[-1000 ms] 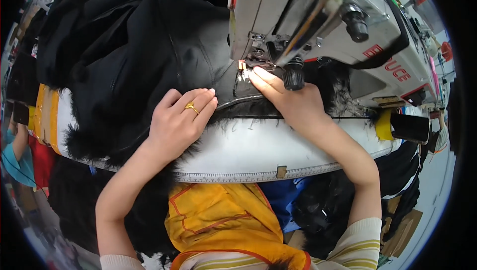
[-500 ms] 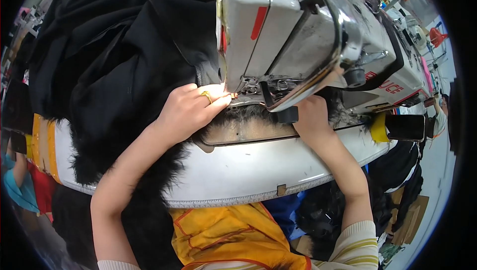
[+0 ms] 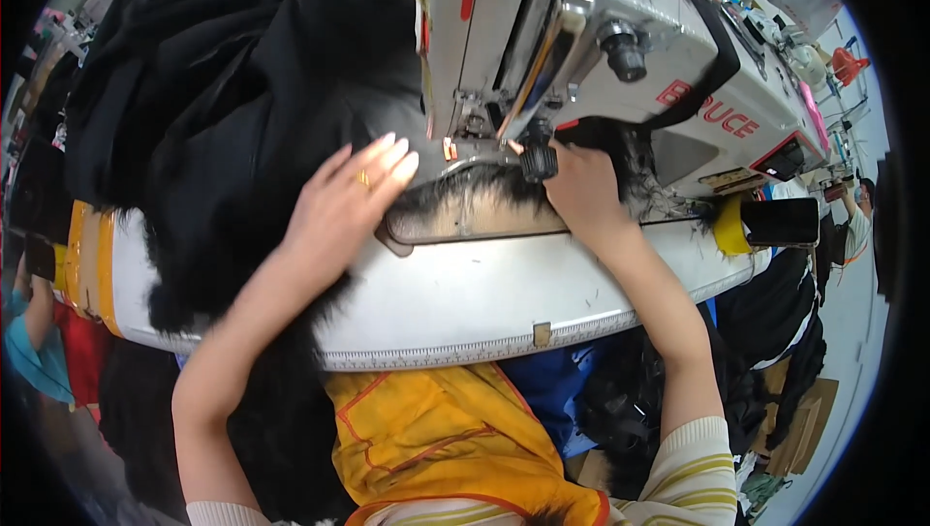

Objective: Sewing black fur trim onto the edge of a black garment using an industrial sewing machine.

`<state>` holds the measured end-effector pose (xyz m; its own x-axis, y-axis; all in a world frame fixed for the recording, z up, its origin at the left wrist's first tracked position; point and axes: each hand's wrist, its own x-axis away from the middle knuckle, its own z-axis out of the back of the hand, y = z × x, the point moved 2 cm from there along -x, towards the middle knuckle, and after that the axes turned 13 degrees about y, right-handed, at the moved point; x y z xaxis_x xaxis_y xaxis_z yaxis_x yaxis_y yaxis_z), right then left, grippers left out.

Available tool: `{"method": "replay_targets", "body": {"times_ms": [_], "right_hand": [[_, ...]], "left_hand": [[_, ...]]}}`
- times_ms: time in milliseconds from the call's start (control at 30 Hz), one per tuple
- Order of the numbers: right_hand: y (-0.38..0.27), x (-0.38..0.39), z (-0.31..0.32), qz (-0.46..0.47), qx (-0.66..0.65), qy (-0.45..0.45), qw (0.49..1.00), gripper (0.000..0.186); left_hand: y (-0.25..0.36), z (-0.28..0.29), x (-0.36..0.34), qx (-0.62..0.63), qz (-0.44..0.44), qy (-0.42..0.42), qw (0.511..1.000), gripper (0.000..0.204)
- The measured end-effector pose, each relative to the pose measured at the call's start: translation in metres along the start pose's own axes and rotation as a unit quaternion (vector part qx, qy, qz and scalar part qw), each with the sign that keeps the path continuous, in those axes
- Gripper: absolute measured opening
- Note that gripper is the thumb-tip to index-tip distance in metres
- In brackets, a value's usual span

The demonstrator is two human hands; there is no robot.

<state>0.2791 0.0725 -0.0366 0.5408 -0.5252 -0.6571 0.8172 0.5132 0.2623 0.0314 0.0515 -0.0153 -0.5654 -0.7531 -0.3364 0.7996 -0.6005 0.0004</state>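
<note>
A black garment [image 3: 247,90] with a fluffy, fur-like edge lies over the white sewing machine's [image 3: 639,66] bed and down the table's left side. My left hand [image 3: 339,206] lies on this cloth left of the needle area, its fingers stretched out and slightly apart, a gold ring on one of them. My right hand [image 3: 589,199] is to the right of the needle area, beside the black knob [image 3: 539,160], against dark fur. Its fingertips are hidden behind the machine parts and fur. Between my hands, black fur rims the bare machine bed plate [image 3: 480,213].
The white tabletop [image 3: 455,298] has a ruler strip [image 3: 465,355] along its near edge. A phone [image 3: 780,223] stands in a yellow holder [image 3: 733,226] at the right. Dark cloth [image 3: 630,410] is piled below the table. Another person's blue sleeve [image 3: 37,356] shows at far left.
My left hand has let go of the cloth edge by the needle, drawn back left and straightened its fingers. My right hand stays beside the machine. The whole view has shifted and turned slightly.
</note>
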Motion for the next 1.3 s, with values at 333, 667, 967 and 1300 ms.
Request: {"method": "replay_targets", "body": {"times_ms": [333,667,967,1300], "right_hand": [[-0.027,0.002,0.080,0.054,-0.043,-0.226,0.972,0.052],[-0.031,-0.013,0.018,-0.050,-0.264,-0.151,0.951,0.042],[-0.016,-0.015,0.018,-0.068,-0.412,-0.074,0.906,0.042],[-0.020,-0.011,0.019,-0.074,-0.348,-0.075,0.932,0.041]], "left_hand": [[-0.003,0.005,0.019,0.213,-0.175,0.066,0.959,0.053],[0.030,0.002,-0.009,0.045,-0.055,0.006,0.997,0.052],[0.057,-0.002,0.005,-0.096,-0.098,0.292,0.946,0.019],[0.050,0.012,0.012,-0.058,-0.214,0.130,0.966,0.027]]}}
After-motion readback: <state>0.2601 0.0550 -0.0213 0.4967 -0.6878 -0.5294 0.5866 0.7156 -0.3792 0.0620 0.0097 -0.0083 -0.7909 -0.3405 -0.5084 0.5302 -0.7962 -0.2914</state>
